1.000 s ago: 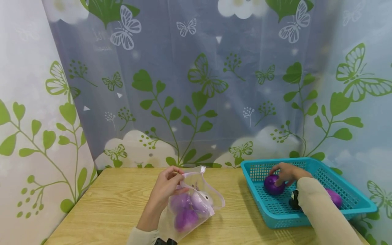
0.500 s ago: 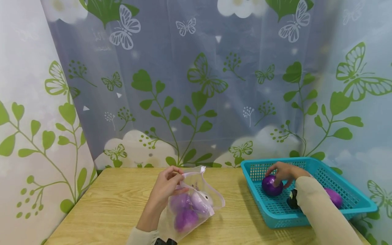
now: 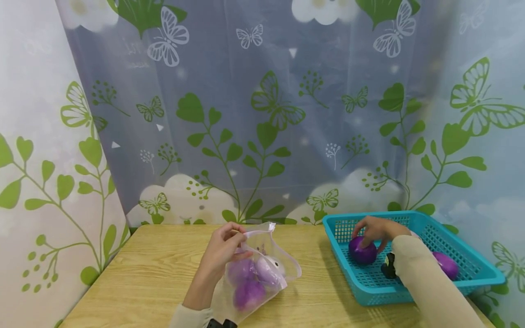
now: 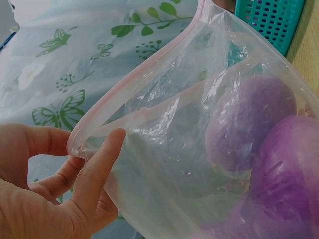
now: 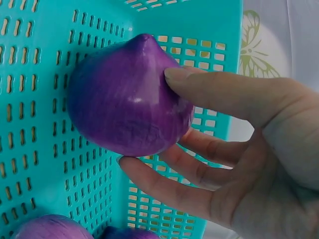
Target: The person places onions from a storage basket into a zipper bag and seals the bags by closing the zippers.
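My left hand [image 3: 221, 248] pinches the rim of a clear plastic zip bag [image 4: 169, 169] between thumb and fingers, and the bag's mouth gapes. Several purple onions show through the film, one pale purple [image 4: 254, 119] and one deeper purple [image 4: 294, 174] among them. Inside the turquoise basket [image 3: 367, 298], my right hand [image 5: 269, 129] holds a dark purple onion [image 5: 124, 104]. The thumb lies on the onion's near side and the fingers reach around beneath it. Its pointed tip faces up in the right wrist view.
Another purple onion [image 3: 445, 265] lies at the basket's right side, partly behind my sleeve. Two onions, one a purple onion [image 5: 52, 229], appear along the lower edge of the right wrist view. The wooden table [image 3: 160, 269] meets a patterned curtain [image 3: 229, 150] at the back.
My right hand and the dark purple onion have shifted a little to the left and nearer within the basket. The left hand and the bag have stayed put.
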`<move>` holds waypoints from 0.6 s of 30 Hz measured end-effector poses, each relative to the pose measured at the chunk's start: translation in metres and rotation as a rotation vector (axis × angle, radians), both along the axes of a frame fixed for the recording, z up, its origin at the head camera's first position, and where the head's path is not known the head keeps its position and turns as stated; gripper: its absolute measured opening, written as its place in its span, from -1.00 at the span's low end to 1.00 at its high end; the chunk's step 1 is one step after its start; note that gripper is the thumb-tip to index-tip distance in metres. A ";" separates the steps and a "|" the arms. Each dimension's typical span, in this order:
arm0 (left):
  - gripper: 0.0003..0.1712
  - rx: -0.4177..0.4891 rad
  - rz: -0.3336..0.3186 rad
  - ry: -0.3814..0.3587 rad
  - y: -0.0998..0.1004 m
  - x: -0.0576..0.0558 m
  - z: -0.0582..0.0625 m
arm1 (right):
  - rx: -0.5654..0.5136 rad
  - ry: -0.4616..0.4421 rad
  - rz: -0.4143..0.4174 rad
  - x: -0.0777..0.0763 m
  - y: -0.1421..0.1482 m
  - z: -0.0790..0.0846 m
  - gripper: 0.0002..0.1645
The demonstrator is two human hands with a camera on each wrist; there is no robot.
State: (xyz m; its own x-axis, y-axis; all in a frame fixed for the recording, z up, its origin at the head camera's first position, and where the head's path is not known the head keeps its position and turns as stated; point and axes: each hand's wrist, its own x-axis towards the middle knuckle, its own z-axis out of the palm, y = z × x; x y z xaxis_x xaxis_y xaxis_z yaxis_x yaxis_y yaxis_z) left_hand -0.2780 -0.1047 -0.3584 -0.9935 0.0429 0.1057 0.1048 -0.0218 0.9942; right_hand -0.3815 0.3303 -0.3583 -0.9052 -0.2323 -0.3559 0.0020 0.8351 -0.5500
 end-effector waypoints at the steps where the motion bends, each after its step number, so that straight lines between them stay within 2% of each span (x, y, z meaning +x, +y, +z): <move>1: -0.90 -0.001 0.000 0.000 0.000 0.000 0.000 | 0.004 -0.004 -0.003 0.000 -0.001 0.000 -0.55; 7: -0.90 -0.005 -0.002 -0.002 0.000 0.000 0.000 | 0.000 -0.016 0.007 0.001 -0.004 -0.001 -0.50; 12: -0.89 -0.004 -0.001 -0.001 0.000 0.000 0.001 | -0.015 0.002 0.047 0.001 -0.006 -0.002 -0.48; 18: -0.90 0.000 0.001 0.003 0.000 0.001 0.001 | -0.024 0.015 0.054 0.001 -0.005 -0.005 -0.47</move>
